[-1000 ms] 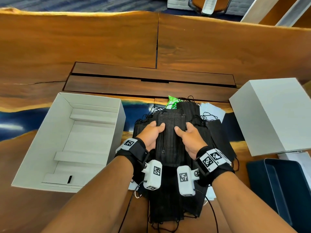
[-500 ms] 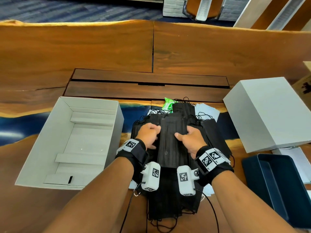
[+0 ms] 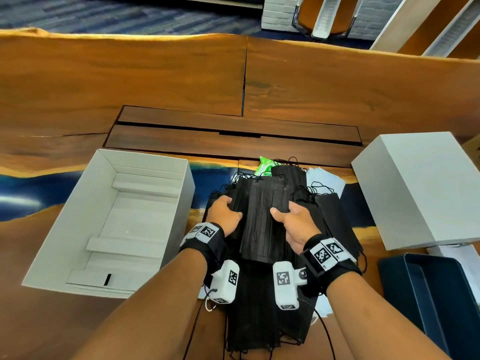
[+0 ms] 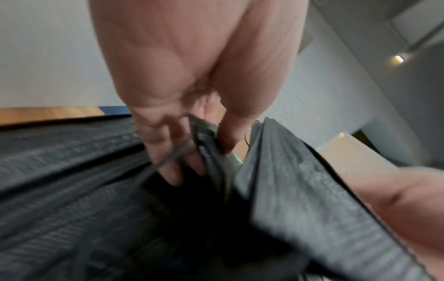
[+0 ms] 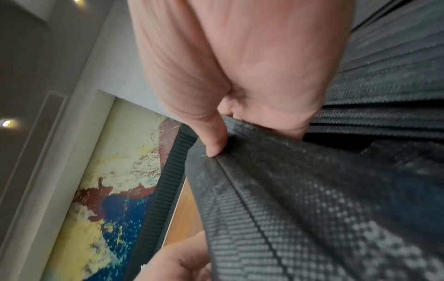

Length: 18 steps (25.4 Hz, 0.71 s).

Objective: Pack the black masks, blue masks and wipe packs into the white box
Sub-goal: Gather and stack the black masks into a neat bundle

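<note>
A stack of black masks (image 3: 265, 219) was held between both hands over the middle of the wooden counter (image 3: 155, 81). The left hand (image 3: 224, 215) was closed on the stack's left edge, thumb on top and fingers curled under. The right hand (image 3: 294, 224) was closed on the right edge in the same way. In the left wrist view, the left hand (image 4: 192, 91) was seen with its fingers (image 4: 168, 152) tucked beneath the folded mask edge, an ear loop drawn across them; that picture was blurred. In the right wrist view, the right hand (image 5: 240, 76) was seen with one fingertip (image 5: 216, 146) pressed on the pleated fabric of the black masks (image 5: 312, 209).

The held stack was raised above a larger heap of black masks (image 3: 262, 320) spread on the counter, ear loops trailing at its edges. Blue masks (image 3: 324, 180) were noted lying beyond and to the right of the heap, partly covered by it. A green wipe pack (image 3: 265, 166) was seen at the far edge of the heap, mostly hidden.

The white box (image 3: 78, 216) stood open just left of the heap, cardboard insert steps visible inside; no masks or packs were seen in it. A white lid (image 3: 420, 188) lay upside-down-closed to the right, well apart from the box. A dark blue tray (image 3: 428, 294) was recorded at the near right corner, a white sheet beside it.
</note>
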### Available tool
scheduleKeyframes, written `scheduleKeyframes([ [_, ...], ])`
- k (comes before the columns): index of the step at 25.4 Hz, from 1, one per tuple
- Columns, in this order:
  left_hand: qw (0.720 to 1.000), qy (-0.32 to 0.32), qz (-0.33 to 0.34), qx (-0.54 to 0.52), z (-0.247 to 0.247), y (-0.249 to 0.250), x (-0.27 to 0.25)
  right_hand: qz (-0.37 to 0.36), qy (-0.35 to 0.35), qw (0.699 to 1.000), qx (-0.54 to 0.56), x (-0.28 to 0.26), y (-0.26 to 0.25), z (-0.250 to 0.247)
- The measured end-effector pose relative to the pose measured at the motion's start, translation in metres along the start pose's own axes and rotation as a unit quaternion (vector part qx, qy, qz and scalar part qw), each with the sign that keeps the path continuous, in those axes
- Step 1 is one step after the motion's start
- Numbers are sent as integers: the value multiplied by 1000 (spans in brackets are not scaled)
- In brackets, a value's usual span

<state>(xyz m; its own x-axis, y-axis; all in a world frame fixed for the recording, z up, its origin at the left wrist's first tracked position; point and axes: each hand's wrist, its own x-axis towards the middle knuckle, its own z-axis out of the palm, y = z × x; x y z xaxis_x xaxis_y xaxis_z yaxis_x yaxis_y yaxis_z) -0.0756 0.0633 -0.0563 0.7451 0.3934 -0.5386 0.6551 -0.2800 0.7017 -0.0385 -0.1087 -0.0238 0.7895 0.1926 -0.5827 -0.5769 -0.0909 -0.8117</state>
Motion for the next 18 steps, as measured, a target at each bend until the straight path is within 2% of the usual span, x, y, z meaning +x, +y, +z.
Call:
scheduleKeyframes([
  [3, 993, -39, -9, -107, -2, 3, 5, 21, -12, 996, 87, 7, -4, 6],
  [7, 946, -105, -24, -306, -3, 9, 2, 35, 32, 997, 58, 21, -3, 12],
  [11, 917, -154, -31, -367, -4, 18, -4, 44, 20, 996, 73, 21, -6, 17],
  [12, 914, -165, -53, -367, -2, 20, -3, 45, 11, 995, 84, 20, -9, 18],
  [14, 931, -192, -65, -302, -1, 26, -3, 38, 14, 996, 81, 18, -11, 17],
  [16, 960, -180, -39, -211, 5, 25, 3, 16, 55, 997, 52, 17, -12, 13],
  [18, 972, -153, -1, -179, 12, 26, 2, 5, 74, 996, 47, 13, -15, 7],
])
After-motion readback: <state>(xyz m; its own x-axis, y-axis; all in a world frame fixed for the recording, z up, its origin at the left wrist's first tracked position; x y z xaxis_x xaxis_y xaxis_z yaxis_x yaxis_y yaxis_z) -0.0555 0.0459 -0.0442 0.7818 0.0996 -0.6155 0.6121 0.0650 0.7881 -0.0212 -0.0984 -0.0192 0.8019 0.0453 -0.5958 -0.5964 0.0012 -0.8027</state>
